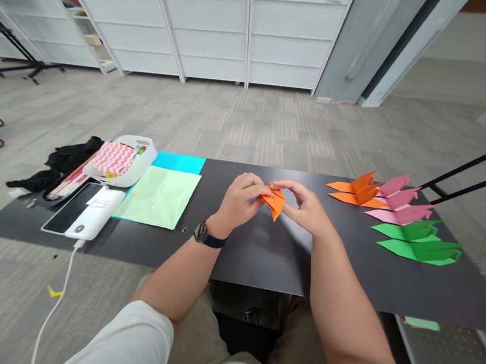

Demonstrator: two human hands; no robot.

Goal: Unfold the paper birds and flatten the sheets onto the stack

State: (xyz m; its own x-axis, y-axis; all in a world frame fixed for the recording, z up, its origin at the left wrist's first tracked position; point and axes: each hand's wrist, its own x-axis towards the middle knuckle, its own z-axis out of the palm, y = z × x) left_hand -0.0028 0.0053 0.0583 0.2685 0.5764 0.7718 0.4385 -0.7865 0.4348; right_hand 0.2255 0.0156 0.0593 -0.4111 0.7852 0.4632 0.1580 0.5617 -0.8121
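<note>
A small folded piece of orange paper [276,202] is held just above the black table [271,257], between both hands. My left hand [241,199], with a dark watch on the wrist, pinches its left side with closed fingers. My right hand [304,206] pinches its right side with thumb and fingers closed. The paper's pointed tip hangs downward.
Flat sheets of light green paper [160,197] and blue paper [180,162] lie at left. Beside them sit a white tray [122,161], a white device [84,211] with a cable and black cloth [70,154]. Finished orange [358,192], pink [399,205] and green [419,241] folded shapes lie at right.
</note>
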